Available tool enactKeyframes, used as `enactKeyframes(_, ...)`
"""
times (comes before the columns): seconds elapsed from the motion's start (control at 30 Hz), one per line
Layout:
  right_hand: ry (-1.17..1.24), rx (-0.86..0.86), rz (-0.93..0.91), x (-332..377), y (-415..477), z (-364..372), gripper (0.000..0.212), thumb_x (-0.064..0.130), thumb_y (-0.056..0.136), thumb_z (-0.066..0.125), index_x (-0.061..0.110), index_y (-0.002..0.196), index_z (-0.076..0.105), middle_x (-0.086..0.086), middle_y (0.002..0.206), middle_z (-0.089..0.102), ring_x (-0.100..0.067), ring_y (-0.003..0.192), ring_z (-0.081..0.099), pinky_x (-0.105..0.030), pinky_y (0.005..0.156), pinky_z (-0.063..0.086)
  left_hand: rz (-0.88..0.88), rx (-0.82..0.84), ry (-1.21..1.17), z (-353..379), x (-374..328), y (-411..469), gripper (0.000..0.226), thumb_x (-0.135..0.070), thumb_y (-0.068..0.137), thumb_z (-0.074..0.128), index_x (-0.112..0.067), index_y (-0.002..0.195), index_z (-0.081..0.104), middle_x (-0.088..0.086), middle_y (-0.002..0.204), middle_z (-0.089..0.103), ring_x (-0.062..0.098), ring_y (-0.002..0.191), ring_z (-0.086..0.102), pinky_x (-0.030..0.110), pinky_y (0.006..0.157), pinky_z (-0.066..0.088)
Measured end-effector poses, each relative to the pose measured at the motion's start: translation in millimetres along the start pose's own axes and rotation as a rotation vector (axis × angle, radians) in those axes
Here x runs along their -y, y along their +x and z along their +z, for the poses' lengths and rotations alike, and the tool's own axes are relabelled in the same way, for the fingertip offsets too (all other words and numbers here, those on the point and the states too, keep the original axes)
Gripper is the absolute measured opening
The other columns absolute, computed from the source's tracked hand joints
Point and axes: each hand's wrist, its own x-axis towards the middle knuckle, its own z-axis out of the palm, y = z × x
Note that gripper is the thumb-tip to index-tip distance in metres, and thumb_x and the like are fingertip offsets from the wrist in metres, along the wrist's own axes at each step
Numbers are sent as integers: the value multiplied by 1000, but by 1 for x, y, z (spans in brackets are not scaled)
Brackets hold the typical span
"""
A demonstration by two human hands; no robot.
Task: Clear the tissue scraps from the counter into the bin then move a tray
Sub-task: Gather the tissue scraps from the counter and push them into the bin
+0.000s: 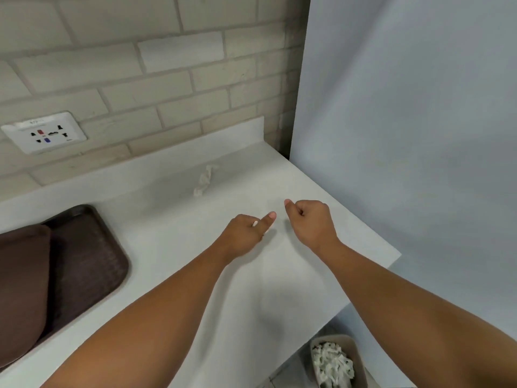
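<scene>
- While the twisted, rope-like white tissue scrap (205, 180) lies on the counter (156, 219) near the back wall, both hands hover nearer, side by side.
- Left hand (246, 236): curled, pinching a small white bit (255, 223).
- Right hand (313, 222): fisted, nothing visible inside.
- Bin (351, 348) below holds shredded white tissue.

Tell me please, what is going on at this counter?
A person is clearing tissue from the counter. The left hand pinches a small white scrap; the right hand is curled, contents hidden. One twisted tissue lies near the wall. The bin below holds tissue. The brown tray sits left.
</scene>
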Motion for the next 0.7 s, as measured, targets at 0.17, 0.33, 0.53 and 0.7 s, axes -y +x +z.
enactKeyframes(0.17,5,-44,49,-27,-39,-59,59,28,96,57,16,50,23,1,45,22,-13,45,22,-30,48,25,-19,-68,-191,58,-28,-21,51,-51,96,49,-20,58,37,-7,57,42,7,50,46,30,64,38)
enactKeyframes(0.33,-30,-56,142,-73,-100,-122,58,25,97,56,16,49,23,3,45,22,-14,45,25,-31,50,27,22,-40,-180,128,-50,-58,42,-34,96,52,-13,61,42,-3,55,39,15,52,33,27,56,29)
enactKeyframes(0.53,-64,-13,256,-139,-179,-179,58,23,98,54,17,47,28,7,40,28,-9,40,30,-29,50,29,13,43,-107,230,-53,-99,27,-15,95,45,-26,96,70,-9,78,63,6,56,51,20,53,42)
enactKeyframes(0.7,-92,37,402,-205,-237,-184,59,25,98,53,18,46,26,6,37,25,-13,39,29,-29,49,28,-66,214,-89,309,-13,-108,25,-13,99,47,-26,97,68,-6,77,59,8,55,47,23,58,43)
